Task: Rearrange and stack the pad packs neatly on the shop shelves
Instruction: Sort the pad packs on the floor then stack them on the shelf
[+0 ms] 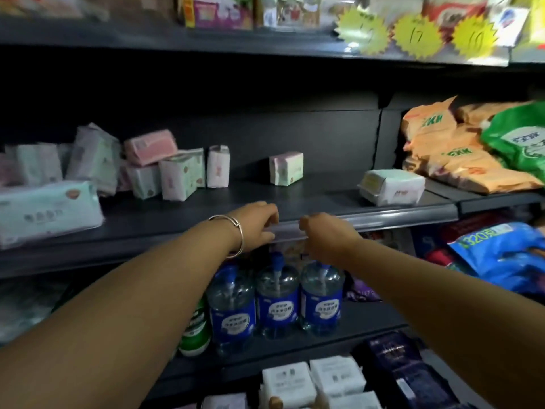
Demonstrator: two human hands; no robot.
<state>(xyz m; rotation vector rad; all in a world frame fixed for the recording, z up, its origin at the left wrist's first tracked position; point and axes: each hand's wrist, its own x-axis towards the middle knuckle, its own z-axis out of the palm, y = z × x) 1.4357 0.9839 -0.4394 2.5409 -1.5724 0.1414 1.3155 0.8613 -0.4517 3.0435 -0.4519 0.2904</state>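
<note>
- Both hands raised to the front lip of the middle shelf [324, 199]: left hand [256, 225] and right hand [327, 234] side by side with a gap between, fingers loosely curled over the edge strip, holding nothing.
- Step in hand, as judged: between placements, reaching in for the next pack; no pack gripped at present.
- Largest pack on this shelf: long mint-green pack [48, 211], lying flat at far left near the front edge.
- Untidy cluster of pad packs [165, 166] left of centre, toward the back: some upright, some leaning, with a pink pack [150, 146] laid across the top.
- White pack [390, 187] lying flat at right, close to the shelf divider.
- Lone small pack [286, 168] standing upright mid-shelf, well apart from the cluster and the white pack.
- Next move, as judged: reach past the lip to the lone small pack or the white pack, grip it, carry it left to the cluster, stand it square.
- Bare shelf between hands and lone small pack; nothing in the way of that reach.
- Beside, on the adjoining shelf at right: orange bags [448, 154] and a green bag [522, 143], piled up to the divider.
- Below: blue-labelled bottles [277, 305] directly under the wrists; risk of knocking only if the arms drop.
- Above: yellow price tags [418, 36] on the upper shelf edge, clear of the reach.
</note>
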